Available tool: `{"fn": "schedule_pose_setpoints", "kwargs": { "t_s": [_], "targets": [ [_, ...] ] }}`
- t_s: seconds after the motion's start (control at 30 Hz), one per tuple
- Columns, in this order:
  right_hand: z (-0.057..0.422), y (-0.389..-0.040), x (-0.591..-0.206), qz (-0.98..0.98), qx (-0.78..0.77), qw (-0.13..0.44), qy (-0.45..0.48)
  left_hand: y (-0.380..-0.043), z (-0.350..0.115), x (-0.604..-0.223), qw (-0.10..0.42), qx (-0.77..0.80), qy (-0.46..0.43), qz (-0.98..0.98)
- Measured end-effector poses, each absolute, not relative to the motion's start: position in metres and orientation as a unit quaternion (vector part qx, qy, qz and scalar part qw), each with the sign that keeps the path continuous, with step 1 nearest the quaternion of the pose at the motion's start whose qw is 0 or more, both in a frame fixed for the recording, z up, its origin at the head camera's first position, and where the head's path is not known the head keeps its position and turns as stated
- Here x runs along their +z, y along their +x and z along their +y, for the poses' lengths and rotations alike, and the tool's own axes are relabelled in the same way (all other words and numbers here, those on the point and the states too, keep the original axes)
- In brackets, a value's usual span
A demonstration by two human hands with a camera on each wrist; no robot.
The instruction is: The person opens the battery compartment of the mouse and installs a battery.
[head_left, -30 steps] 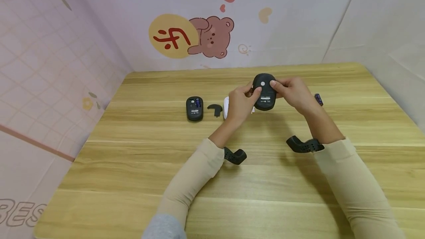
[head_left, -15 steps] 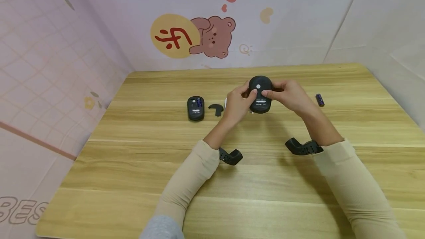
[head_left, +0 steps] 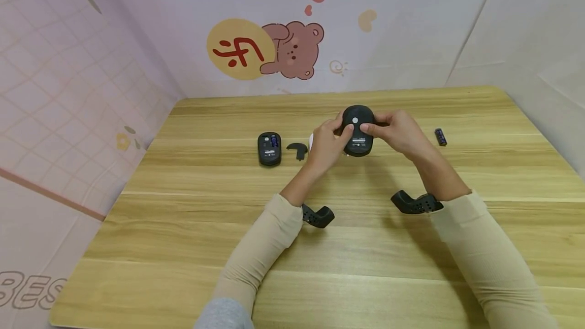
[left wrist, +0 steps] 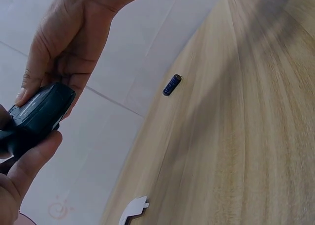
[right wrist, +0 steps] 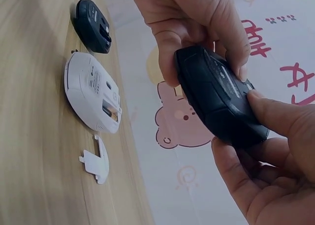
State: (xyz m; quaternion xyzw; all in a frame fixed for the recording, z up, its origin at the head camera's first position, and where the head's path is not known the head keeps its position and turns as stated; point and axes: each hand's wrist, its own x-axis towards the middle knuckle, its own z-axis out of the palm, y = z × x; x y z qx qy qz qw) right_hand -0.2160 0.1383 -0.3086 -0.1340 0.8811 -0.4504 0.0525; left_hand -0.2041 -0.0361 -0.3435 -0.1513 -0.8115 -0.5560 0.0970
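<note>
While the fingers of your left hand [head_left: 326,141] and right hand [head_left: 401,133] grip a black mouse [head_left: 359,145] above the table [head_left: 183,263], underside toward you, it seems best to brace its edges firmly and press both thumbs evenly. Below, count one second black mouse [head_left: 268,155], one white mouse [right wrist: 88,89], one black cover [head_left: 299,150], one white cover [right wrist: 97,164] and one loose battery [head_left: 441,137].

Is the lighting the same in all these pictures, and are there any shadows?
Head view: brightest, with a soft shadow beside the right sleeve on the table; left wrist view: dimmer and cooler, a broad shadow crossing the table; right wrist view: bluish too, the held black mouse darkest near its lower edge.
</note>
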Motion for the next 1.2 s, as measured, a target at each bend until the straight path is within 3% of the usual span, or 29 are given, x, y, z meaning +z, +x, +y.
{"fn": "schedule_pose_setpoints", "kwargs": {
  "t_s": [0.67,1.2],
  "targets": [
    [0.1312,-0.2157,-0.313,0.907,-0.398,0.002,-0.138,-0.2054,-0.0384,-0.3462,0.103,-0.518,-0.153,-0.835],
    [0.1331,-0.2163,-0.3066,0.899,-0.429,0.036,-0.086,-0.2068,-0.0374,-0.3472,0.094,-0.519,-0.155,-0.835]
  ]
}}
